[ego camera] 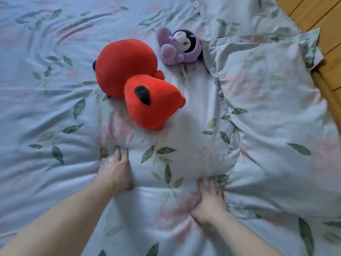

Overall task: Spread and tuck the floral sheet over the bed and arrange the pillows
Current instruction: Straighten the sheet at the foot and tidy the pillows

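Head view: both hands press flat on the floral sheet.

The floral sheet under both grips is thin woven cloth, smooth with a faint sheen, creased into soft wrinkles and printed with matt green leaves and pale pink blooms. The pillow, beyond and to the right of the right grip, wears the same cloth, its flanged edge crumpled. Ahead of the left grip, the red plush toy is short-piled, velvety fabric, matt. The purple plush toy farther off looks softer and fuzzier. The floor at far right is wood, yellowish boards with a low satin finish.
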